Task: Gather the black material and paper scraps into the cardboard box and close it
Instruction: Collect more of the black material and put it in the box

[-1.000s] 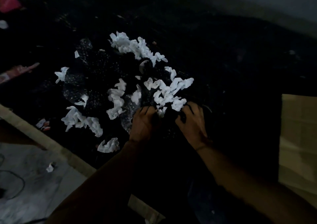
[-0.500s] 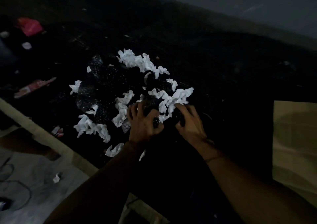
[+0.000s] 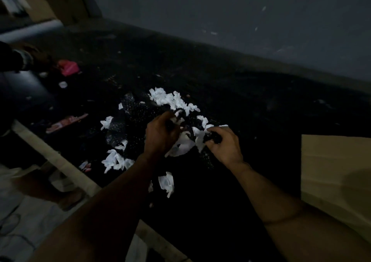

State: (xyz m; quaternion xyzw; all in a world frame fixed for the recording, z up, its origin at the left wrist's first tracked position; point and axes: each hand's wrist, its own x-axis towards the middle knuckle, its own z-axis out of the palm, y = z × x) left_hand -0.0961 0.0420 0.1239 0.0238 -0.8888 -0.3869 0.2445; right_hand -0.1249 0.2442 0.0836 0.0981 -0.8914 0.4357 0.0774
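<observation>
White paper scraps lie scattered over a black speckled material on a dark table. My left hand grips a bunch of the black material and white scraps, lifted a little off the table. My right hand holds the other side of the same bunch, fingers curled round black material and paper. One scrap hangs or falls below the hands. The cardboard box shows at the right edge, only a tan flap visible.
A pink object and a reddish wrapper lie at the left of the table. The table's pale front edge runs diagonally at lower left. A grey wall rises behind. Another person's arm shows far left.
Both hands closed on the black material and scraps and lifted the bunch off the table. The view tilted up, showing more wall.
</observation>
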